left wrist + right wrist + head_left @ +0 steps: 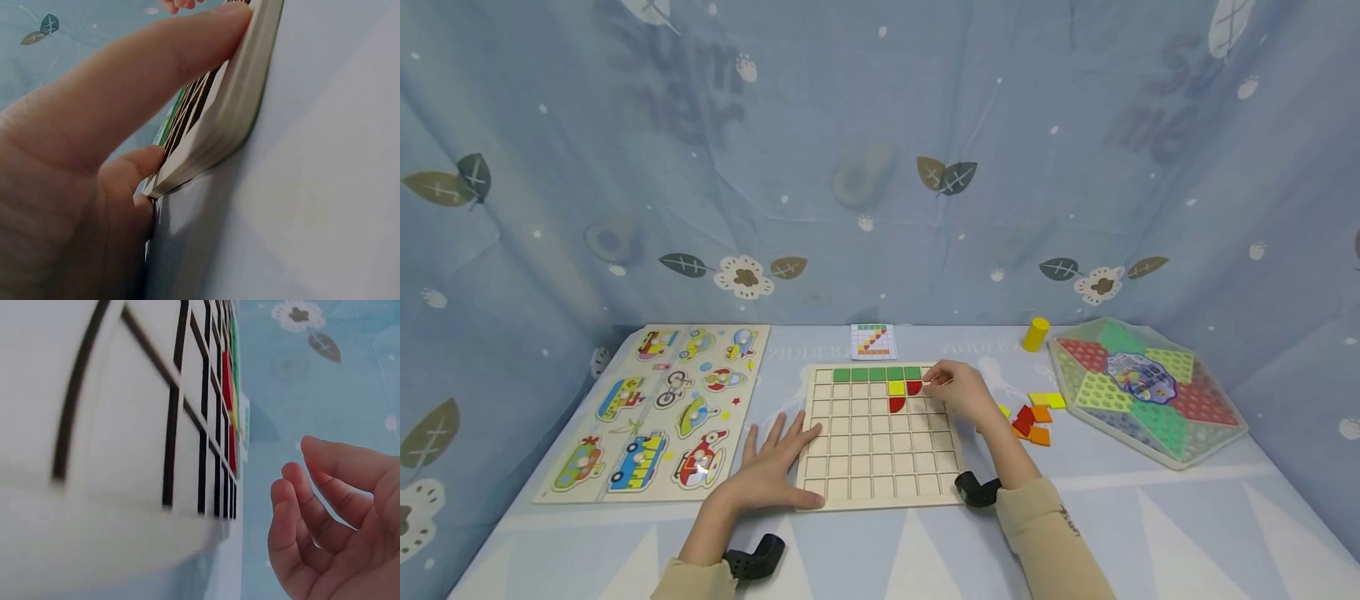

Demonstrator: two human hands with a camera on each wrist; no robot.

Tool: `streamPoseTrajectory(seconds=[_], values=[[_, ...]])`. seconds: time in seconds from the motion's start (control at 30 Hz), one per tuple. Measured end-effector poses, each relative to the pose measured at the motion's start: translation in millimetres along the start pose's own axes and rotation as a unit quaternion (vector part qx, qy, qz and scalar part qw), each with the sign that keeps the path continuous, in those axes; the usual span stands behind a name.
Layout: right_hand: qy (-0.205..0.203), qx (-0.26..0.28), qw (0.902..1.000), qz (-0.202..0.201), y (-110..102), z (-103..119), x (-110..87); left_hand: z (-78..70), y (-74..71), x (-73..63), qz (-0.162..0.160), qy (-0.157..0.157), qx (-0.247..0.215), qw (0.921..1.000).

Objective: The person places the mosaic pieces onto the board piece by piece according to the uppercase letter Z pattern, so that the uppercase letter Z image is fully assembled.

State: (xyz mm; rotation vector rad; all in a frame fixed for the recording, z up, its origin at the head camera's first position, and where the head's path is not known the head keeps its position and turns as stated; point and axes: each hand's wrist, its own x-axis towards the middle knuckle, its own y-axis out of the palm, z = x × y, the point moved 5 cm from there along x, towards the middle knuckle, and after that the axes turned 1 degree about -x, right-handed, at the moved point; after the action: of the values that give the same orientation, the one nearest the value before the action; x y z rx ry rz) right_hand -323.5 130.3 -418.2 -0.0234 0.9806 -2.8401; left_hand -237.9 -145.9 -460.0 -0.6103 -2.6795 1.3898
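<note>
Five green tiles (pixel 877 375) lie in the top row of the wooden grid board (pixel 859 442); below them sit one yellow square (pixel 897 388) and two red quarter-rounds (pixel 897 405); the right hand (pixel 958 390), its fingers loosely bent and grasping nothing, is beside the upper red one; the left hand (pixel 775 467), spread and unclenched, rests on the board's left edge; loose tiles (pixel 1040 435) lie to the right.
</note>
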Motion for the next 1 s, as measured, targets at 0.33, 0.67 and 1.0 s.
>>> streamPoseTrajectory(seconds=[0.33, 0.67, 1.0], values=[[0.059, 0.023, 0.9977, -0.024, -29.4, -37.8, -7.2, 3.2, 0.7, 1.3, -0.011, 0.007, -0.003, 0.9999], [0.108, 0.005, 0.9941, -0.010, -48.7, -54.3, -12.2, 0.5, -1.1, 1.2, 0.004, 0.002, 0.000, 1.0000], [0.182, -0.090, 0.9783, 0.040, -53.9, -68.5, -19.2, 2.6, 1.3, 1.9, 0.002, -0.001, 0.001, 1.0000]])
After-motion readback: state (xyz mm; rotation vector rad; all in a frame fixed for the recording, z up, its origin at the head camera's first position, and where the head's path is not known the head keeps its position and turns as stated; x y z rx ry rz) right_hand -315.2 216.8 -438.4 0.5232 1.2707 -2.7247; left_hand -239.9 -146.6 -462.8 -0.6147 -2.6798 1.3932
